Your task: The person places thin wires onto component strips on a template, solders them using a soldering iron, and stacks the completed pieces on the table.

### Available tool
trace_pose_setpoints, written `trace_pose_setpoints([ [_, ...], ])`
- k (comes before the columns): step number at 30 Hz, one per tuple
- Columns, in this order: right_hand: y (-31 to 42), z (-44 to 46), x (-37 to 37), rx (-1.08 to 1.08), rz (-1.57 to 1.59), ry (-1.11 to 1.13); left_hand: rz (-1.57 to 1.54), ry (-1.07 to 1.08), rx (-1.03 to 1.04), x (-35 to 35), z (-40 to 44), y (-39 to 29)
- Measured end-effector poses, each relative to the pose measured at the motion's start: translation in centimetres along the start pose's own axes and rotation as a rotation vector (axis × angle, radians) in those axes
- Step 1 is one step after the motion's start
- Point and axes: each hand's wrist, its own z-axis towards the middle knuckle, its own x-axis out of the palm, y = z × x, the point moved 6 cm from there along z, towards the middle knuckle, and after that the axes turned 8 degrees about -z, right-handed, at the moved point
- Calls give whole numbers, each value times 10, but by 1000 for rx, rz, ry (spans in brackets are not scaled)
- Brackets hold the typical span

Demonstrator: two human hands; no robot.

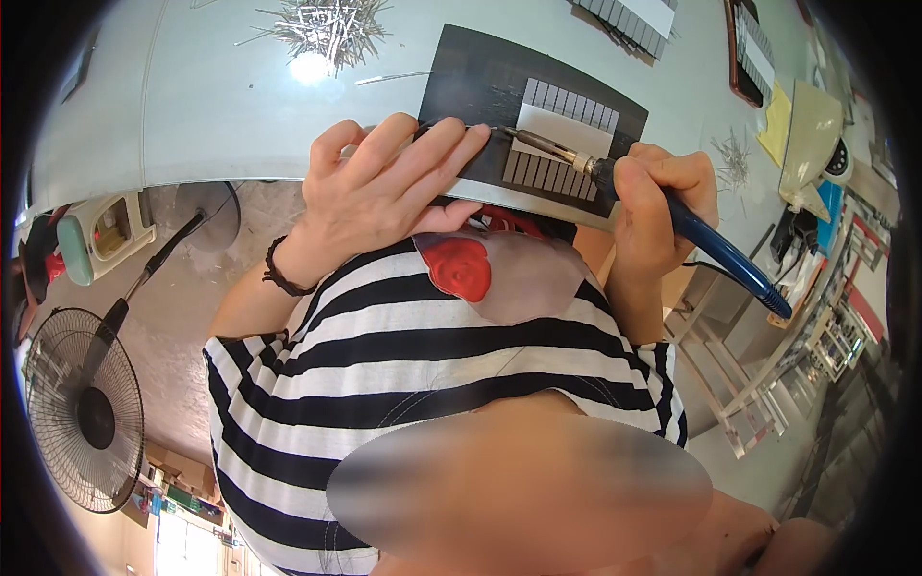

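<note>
My right hand [667,206] is closed around the dark blue handle of a soldering iron [735,257], whose tip points left. Between the hands, a panel of grey strips with a white band [562,127] lies on a dark board [471,82]. The iron's tip touches or nearly touches the panel's left edge. My left hand [394,178] rests over the board's near left part with bent fingers pressed together and the index fingertip close to the iron's tip. Its thumb is by the board's near edge. What those fingers grip, if anything, is too small to make out.
A pile of thin metal wires [327,29] lies on the pale table [211,96], with a smaller heap [732,158] at the right. More strip panels [629,24] sit at the back. A fan [91,418] stands at lower left, and a cord trails from the iron.
</note>
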Motion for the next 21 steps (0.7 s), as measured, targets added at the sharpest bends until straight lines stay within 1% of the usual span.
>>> trace_pose_setpoints([
  [21,0,0,-1,10,-12,13,13,1,-5,1,0,0],
])
